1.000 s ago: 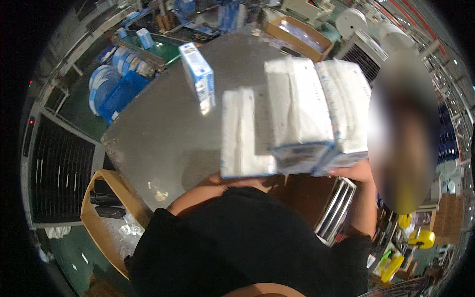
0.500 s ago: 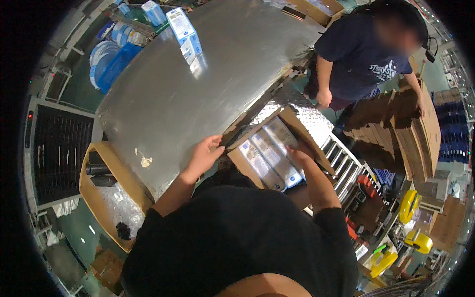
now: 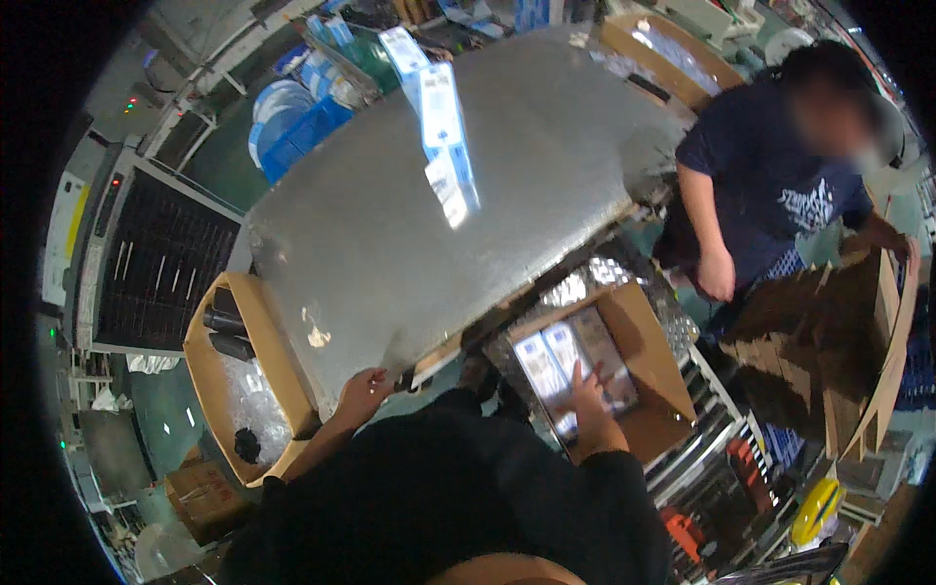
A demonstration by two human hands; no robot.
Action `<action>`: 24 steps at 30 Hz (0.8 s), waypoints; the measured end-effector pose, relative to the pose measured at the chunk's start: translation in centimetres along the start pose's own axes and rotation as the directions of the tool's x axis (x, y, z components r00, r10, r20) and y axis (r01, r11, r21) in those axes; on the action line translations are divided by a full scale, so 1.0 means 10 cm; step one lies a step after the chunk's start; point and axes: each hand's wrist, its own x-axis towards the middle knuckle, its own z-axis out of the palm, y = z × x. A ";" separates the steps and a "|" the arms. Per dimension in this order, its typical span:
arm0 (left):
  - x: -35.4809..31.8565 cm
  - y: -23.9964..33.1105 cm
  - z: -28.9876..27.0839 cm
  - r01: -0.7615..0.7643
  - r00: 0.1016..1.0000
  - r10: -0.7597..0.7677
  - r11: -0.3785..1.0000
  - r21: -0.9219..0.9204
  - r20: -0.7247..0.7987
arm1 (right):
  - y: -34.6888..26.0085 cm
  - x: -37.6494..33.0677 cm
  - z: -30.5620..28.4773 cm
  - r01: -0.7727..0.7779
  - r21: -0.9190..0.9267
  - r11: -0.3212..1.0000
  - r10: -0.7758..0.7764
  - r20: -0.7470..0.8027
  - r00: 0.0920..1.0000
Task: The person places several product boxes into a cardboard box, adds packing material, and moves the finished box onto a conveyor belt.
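An open cardboard carton (image 3: 655, 336) stands below the table's near edge, with several white-and-blue packages (image 3: 536, 363) lying side by side along its left part. Over these packages my right hand (image 3: 591, 402) reaches in, fingers spread; whether it presses on them is hard to tell. Beside the near edge of the metal table, my left hand (image 3: 363, 398) has its fingers curled in. Its fingertips meet a small dark thing (image 3: 404, 380) that is too blurred to name.
Tall white-and-blue boxes (image 3: 441, 112) stand on the metal table (image 3: 361, 234). Left of me is a carton (image 3: 285, 390) of clear plastic. A co-worker (image 3: 770, 185) stands at right beside stacked flat cardboard (image 3: 809, 341). Rollers (image 3: 717, 395) run under the open carton.
My view has shifted. My left hand has drawn back from the carton's edge to the table's edge, its fingers curling. My right hand has moved from the packages' right side to over them, fingers spread.
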 end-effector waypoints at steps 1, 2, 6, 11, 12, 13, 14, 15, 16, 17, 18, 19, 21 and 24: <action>0.03 -0.08 0.00 0.066 0.998 -0.065 0.996 -0.063 0.015 | -0.11 -0.12 -0.13 -0.050 -0.021 0.999 0.051 0.028 0.998; 0.02 -0.12 -0.05 0.080 0.997 -0.079 0.995 -0.058 0.007 | -0.26 -0.31 -0.30 -0.071 -0.113 0.991 0.078 0.052 0.996; 0.58 0.31 -0.39 -0.007 1.000 0.007 1.000 0.017 0.027 | -0.10 0.70 0.04 0.383 0.575 0.723 -0.208 -0.347 0.915; 1.53 -0.02 -0.27 -0.145 0.989 0.146 0.953 -0.264 -0.018 | -0.96 -1.10 -1.19 0.648 0.419 0.636 -0.313 -0.628 0.713; 1.82 0.10 -0.34 -0.230 0.973 0.224 0.934 -0.273 -0.053 | -1.12 -1.24 -1.26 0.693 0.193 0.695 -0.295 -0.803 0.519; 2.04 0.46 -0.51 -0.283 0.959 0.275 0.935 -0.214 -0.066 | -1.29 -1.33 -1.41 0.729 0.104 0.677 -0.340 -0.834 0.435; 2.26 0.89 -0.70 -0.329 0.944 0.320 0.932 -0.152 -0.076 | -1.46 -1.42 -1.54 0.756 0.017 0.655 -0.387 -0.852 0.354; 2.55 1.17 -0.85 -0.391 0.918 0.379 0.913 -0.111 -0.115 | -1.69 -1.51 -1.70 0.764 -0.025 0.645 -0.433 -0.835 0.339; 2.88 1.45 -1.01 -0.456 0.883 0.442 0.887 -0.068 -0.156 | -1.88 -1.44 -1.80 0.789 -0.105 0.606 -0.491 -0.829 0.267; 3.24 1.67 -1.15 -0.537 0.822 0.525 0.844 0.008 -0.219 | -2.13 -1.49 -1.97 0.792 -0.083 0.604 -0.516 -0.799 0.310; 3.63 1.88 -1.26 -0.605 0.749 0.603 0.791 0.088 -0.274 | -2.37 -1.56 -2.12 0.794 -0.061 0.605 -0.539 -0.765 0.352; 4.10 2.10 -1.36 -0.635 0.699 0.655 0.753 0.172 -0.288 | -2.56 -1.52 -2.19 0.796 -0.081 0.600 -0.547 -0.768 0.334; 4.90 2.53 -1.45 -0.615 0.656 0.694 0.720 0.322 -0.298 | -2.87 -1.45 -2.33 0.803 -0.105 0.587 -0.574 -0.753 0.322; 5.44 3.21 -1.61 -0.427 0.778 0.571 0.787 0.446 -0.262 | -3.13 -1.44 -2.45 0.787 -0.131 0.602 -0.591 -0.737 0.329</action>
